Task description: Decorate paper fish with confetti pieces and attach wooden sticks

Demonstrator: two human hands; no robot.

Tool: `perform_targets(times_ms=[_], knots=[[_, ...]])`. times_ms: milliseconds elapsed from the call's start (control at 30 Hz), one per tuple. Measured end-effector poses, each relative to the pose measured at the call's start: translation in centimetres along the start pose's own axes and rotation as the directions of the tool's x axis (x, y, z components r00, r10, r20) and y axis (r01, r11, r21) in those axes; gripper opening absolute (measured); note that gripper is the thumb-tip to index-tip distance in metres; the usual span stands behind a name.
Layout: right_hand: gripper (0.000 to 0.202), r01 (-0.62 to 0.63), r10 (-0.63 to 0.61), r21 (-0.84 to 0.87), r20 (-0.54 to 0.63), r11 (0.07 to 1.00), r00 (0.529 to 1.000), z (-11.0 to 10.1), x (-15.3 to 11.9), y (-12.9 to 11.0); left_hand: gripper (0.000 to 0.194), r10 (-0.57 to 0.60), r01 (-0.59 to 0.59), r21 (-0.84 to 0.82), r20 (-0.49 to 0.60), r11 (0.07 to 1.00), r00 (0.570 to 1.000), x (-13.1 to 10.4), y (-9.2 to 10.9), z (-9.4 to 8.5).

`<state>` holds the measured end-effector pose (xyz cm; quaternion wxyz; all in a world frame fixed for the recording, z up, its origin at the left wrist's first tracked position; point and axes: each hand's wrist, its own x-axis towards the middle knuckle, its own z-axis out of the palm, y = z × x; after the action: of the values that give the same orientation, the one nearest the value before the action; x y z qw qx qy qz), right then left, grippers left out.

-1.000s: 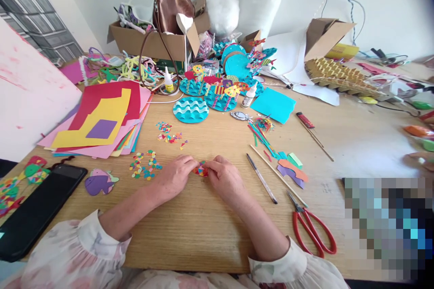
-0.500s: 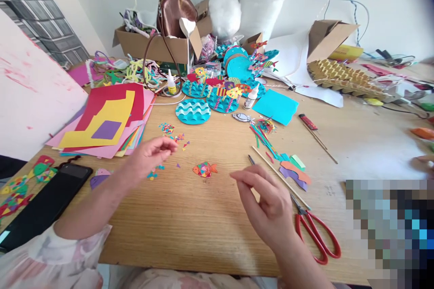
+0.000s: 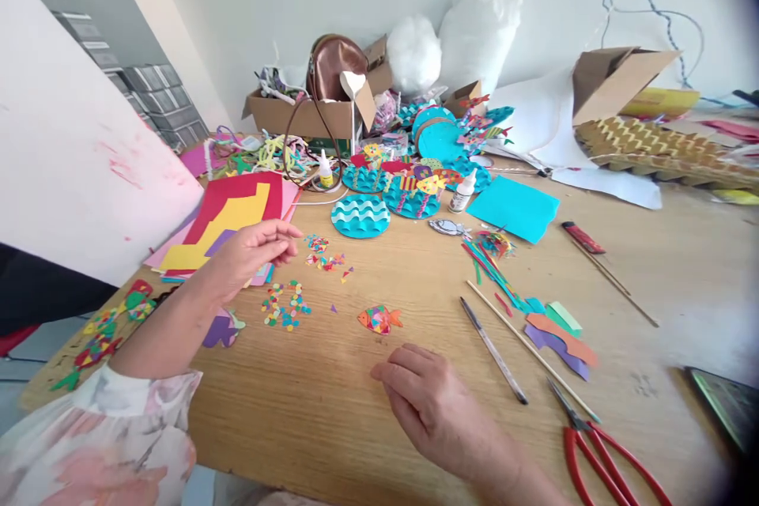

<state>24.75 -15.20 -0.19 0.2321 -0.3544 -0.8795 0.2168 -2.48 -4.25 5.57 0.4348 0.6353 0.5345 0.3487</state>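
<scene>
My left hand (image 3: 264, 249) hovers at the edge of the stacked coloured sheets, fingers loosely bent and apart, with nothing seen in them. Close by lie small round paper dots (image 3: 285, 305) and cut paper bits (image 3: 317, 243). My right hand (image 3: 421, 395) is low over the wood, just below a paper fish (image 3: 379, 319) covered in coloured pieces; its fingers are curled together with no object visible. The fish lies flat, facing left, untouched. To the right of that hand are a pen (image 3: 493, 349), a thin wooden stick (image 3: 530, 348) and red-handled scissors (image 3: 598, 443).
Coloured sheets (image 3: 198, 205) lie at left, beside more decorated fish (image 3: 98, 349). Toward the back are glue bottles (image 3: 463, 191), a wavy blue disc (image 3: 360, 217), a blue sheet (image 3: 515, 208) and a cardboard box (image 3: 302, 117). A dark-edged screen device (image 3: 723, 407) is at right.
The view has shifted, moving things rightward. My left hand has drawn back leftward, uncovering the round dots. My right hand has moved left below the fish, curled more, and uncovered the pen.
</scene>
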Motion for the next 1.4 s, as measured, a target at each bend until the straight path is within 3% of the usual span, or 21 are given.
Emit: perform_targets(times_ms=[133, 267, 567, 967, 1133, 1400], knots=[[0.023, 0.048, -0.048, 0.022, 0.010, 0.999, 0.999, 0.7, 1.1, 0.1, 0.021, 0.058, -0.059, 0.423, 0.014, 0.904, 0.998, 2.2, -1.7, 0.1], [0.023, 0.057, -0.054, 0.048, -0.050, 0.997, 0.997, 1.9, 1.3, 0.9, 0.020, 0.076, -0.178, 0.765, 0.167, 0.619, 0.983, 3.9, -3.9, 0.7], [0.021, 0.019, -0.006, 0.107, -0.122, 0.994, 0.992, 2.4, 0.7, 1.7, 0.021, 0.018, -0.287, 0.816, 0.322, 0.502, 0.947, 6.6, -5.0, 3.4], [0.022, 0.014, -0.001, 0.118, -0.108, 0.993, 0.994, 1.8, 0.8, 1.6, 0.008, -0.026, -0.296, 0.846, 0.342, 0.443, 0.939, 7.5, -5.6, 3.9], [0.022, 0.022, 0.019, 0.149, -0.265, 0.989, 0.964, 0.8, 0.5, 2.1, 0.007, -0.034, -0.286, 0.844, 0.337, 0.454, 0.941, 7.6, -5.5, 3.9], [0.017, -0.133, 0.195, 0.167, -0.439, 0.977, 0.877, -0.9, 0.2, 2.9, 0.010, -0.025, -0.282, 0.838, 0.332, 0.468, 0.943, 7.8, -5.9, 4.0]])
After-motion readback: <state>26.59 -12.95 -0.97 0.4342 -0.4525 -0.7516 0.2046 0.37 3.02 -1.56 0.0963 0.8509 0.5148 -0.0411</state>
